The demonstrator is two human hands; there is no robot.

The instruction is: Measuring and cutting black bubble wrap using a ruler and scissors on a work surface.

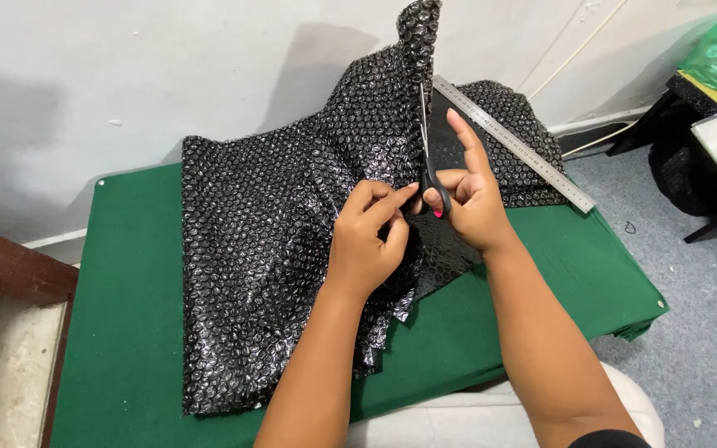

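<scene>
We see the scene bright and evenly lit, with soft grey shadows thrown up onto the white wall (168,75) behind the green table (126,332), so the light seems to come from the near side. Small white glints of glare speckle the black bubble wrap (267,249), hiding some of its texture. Focus is sharp throughout, and the table's edges splay a little toward the frame's borders.

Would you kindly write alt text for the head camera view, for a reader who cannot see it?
A person's right hand works scissors up through a sheet of black bubble wrap, while the left hand pinches the wrap beside the blades. The wrap lies on a green table against a white wall, with a metal ruler on it.
</scene>
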